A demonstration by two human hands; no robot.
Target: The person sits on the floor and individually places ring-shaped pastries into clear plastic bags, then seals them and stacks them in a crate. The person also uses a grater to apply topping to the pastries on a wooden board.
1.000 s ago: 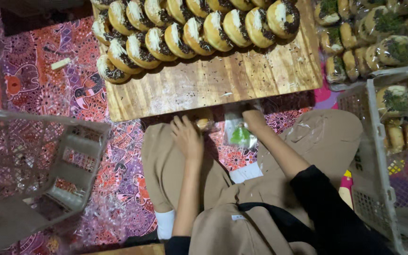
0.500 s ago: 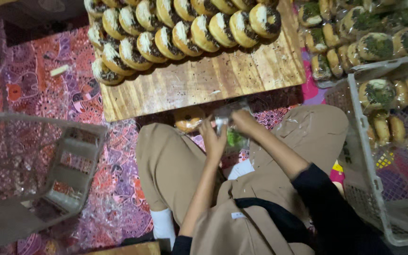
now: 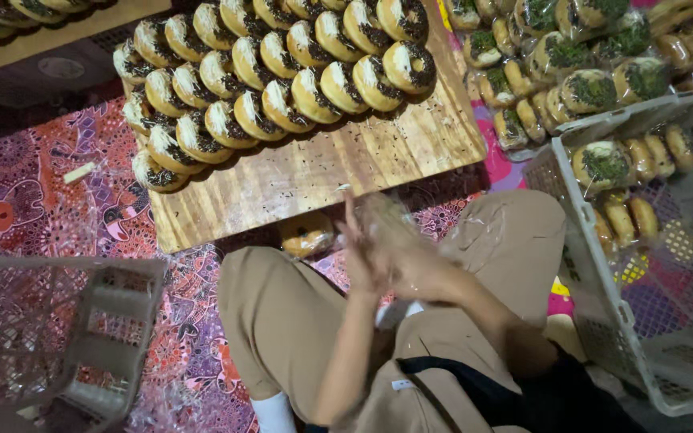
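Two hands (image 3: 391, 256) — clear plastic wrapper (image 3: 391, 215)

We see rows of doughnuts (image 3: 282, 80) on a wooden board (image 3: 338, 172) lying on the floor mat (image 3: 34, 192); one doughnut (image 3: 306, 234) sits just before the board; crates stand left (image 3: 58, 337) and right (image 3: 643, 265).

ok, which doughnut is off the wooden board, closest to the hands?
The lone doughnut on the patterned mat just below the wooden board, beside the left hand. All others sit in rows on boards or in crates.
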